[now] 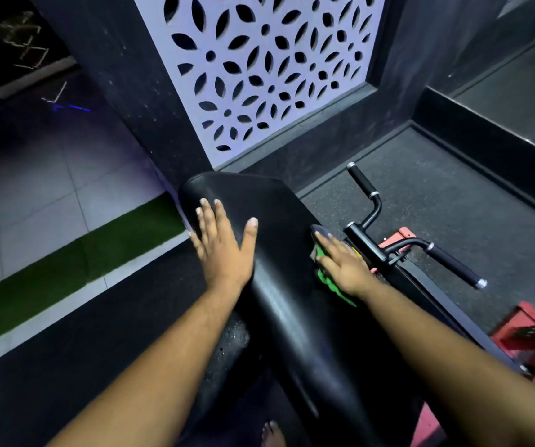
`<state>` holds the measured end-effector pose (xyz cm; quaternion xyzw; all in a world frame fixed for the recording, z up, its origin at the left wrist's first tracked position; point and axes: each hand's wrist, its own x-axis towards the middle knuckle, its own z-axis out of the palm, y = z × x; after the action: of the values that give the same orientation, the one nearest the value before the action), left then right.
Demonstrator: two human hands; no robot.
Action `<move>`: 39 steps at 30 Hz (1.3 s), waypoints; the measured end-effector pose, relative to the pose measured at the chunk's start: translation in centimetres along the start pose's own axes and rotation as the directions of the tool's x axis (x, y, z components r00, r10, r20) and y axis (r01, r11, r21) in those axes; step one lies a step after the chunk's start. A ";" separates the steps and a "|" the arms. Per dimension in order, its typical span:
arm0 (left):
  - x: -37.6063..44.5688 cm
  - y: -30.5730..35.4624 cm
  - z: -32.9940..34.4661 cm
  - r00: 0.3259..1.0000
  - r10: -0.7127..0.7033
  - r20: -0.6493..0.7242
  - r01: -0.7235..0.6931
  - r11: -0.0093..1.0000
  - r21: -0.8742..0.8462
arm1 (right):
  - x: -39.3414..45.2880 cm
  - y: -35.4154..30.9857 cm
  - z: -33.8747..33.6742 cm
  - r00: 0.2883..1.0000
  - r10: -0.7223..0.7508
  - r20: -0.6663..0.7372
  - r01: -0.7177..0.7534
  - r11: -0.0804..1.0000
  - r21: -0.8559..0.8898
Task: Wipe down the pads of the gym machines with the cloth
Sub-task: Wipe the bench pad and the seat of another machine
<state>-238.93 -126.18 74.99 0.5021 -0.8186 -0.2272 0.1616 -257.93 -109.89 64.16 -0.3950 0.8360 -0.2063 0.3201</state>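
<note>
Pad [279, 285]: long black cushion, long axis running from bottom centre of view up-left toward the wall panel [259, 69], far end rounded and just short of the panel's base. Left hand [224, 243] flat on the pad's left half near the far end, fingers straight and spread, grasping nothing. Right hand [343, 262] flat on the cloth [330, 282], fingers straight, pressing it onto the pad's right edge; green cloth mostly hidden under the palm. Handles [453, 262] just right of the pad, close to the right hand. Left of the pad: open dark floor [66, 333], then a green strip [76, 269].
</note>
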 end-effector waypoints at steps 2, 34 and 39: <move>-2.6 0.6 0.5 0.997 0.051 0.059 -0.053 0.998 0.023 | 0.5 -0.9 0.3 0.999 0.022 -0.037 -0.020 0.998 0.055; -5.3 1.4 1.7 0.999 -0.022 -0.038 0.020 0.998 -0.060 | -11.0 -1.5 -0.1 0.917 -0.393 -0.061 0.398 0.899 0.183; -5.5 0.7 1.4 0.988 -0.153 -0.022 0.144 0.964 -0.222 | -12.8 -4.7 -0.6 0.846 -0.532 0.014 0.526 0.840 0.129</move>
<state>-237.74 -120.66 73.96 0.5455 -0.7451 -0.3181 0.2146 -249.70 -102.50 72.14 -0.5953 0.6724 -0.3268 0.2943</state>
